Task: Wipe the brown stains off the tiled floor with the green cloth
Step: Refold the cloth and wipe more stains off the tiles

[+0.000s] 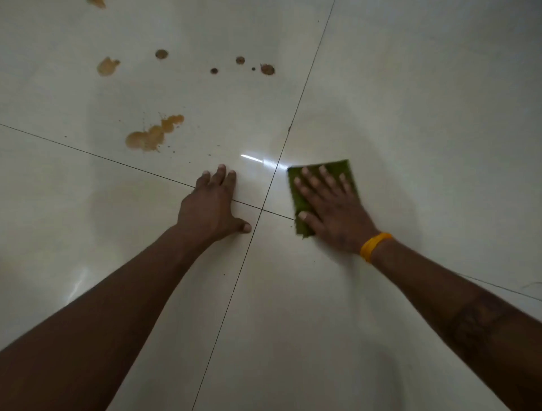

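Note:
My right hand [331, 208] lies flat, fingers spread, pressing the folded green cloth [349, 171] onto the white tiled floor [410, 117], just right of where the grout lines cross. My left hand [212, 205] rests palm-down on the floor to the left of that crossing, holding nothing. A large brown stain [154, 135] spreads on the tile beyond my left hand. Farther off sit a pale brown blotch [107, 66] and several small dark brown spots, among them one spot [267, 69] near the grout line. Another stain [98, 3] shows at the top edge.
Dark grout lines [243, 255] divide the glossy floor into large tiles. A bright glare [255, 160] reflects between my hands. A yellow band [374, 245] circles my right wrist. Fine brown specks scatter around the large stain.

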